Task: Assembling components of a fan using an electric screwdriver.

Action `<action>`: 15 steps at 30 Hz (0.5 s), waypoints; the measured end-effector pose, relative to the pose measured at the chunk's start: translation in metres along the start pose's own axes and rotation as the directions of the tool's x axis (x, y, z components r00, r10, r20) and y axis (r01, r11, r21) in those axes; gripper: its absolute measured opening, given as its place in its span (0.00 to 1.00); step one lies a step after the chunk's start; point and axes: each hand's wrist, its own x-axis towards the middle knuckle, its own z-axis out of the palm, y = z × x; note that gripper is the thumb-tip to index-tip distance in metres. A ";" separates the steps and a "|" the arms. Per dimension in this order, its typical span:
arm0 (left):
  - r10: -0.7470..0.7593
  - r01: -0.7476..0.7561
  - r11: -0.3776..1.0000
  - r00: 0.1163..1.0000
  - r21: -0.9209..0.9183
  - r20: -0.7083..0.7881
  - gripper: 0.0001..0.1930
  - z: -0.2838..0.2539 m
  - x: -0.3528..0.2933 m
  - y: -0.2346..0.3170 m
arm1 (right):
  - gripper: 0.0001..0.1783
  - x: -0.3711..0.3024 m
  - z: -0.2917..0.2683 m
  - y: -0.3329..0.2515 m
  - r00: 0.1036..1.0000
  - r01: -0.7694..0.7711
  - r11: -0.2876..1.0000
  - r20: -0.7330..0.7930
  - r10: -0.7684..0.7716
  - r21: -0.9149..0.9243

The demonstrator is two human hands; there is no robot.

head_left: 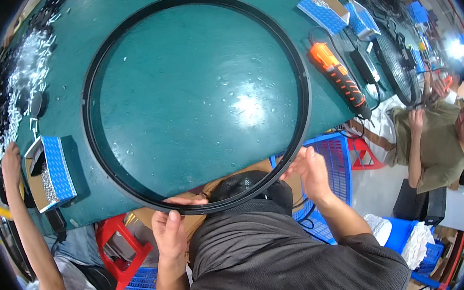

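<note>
A large thin black ring [86,116] spans the middle of the view, its far part over the green tabletop and its near part past the table's front edge. My left hand [169,233] grips the near rim left of centre, thumb on the outside and fingers reaching beneath to the inner side. Farther right, my right hand [313,175] is closed on the lower right of the rim, its fingertips partly hidden by the ring. Below the near rim, a dark rounded mesh thing [241,185] sits by my lap, partly covered.
An orange and black power screwdriver [339,77] lies right of the ring. Blue-and-white boxes of small parts [324,12] stand behind it, another box [57,170] at left. Silver fasteners [29,63] lie far left. Co-workers sit at left and right; a blue basket [339,163] stands beside me.
</note>
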 end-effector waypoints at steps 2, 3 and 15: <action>0.010 -0.010 1.000 0.999 0.011 -0.045 0.22 0.000 -0.006 0.004 | 0.41 -0.003 0.008 0.006 0.987 -0.093 0.982 0.143 0.069 0.165; 0.022 -0.020 1.000 0.996 0.019 -0.083 0.22 -0.001 -0.010 0.006 | 0.42 -0.004 0.011 0.007 0.979 -0.123 0.971 0.187 0.085 0.203; 0.133 -0.123 0.989 0.983 0.088 -0.127 0.20 -0.037 -0.036 0.030 | 0.20 0.005 0.002 -0.025 0.983 -0.083 0.982 0.176 0.053 0.169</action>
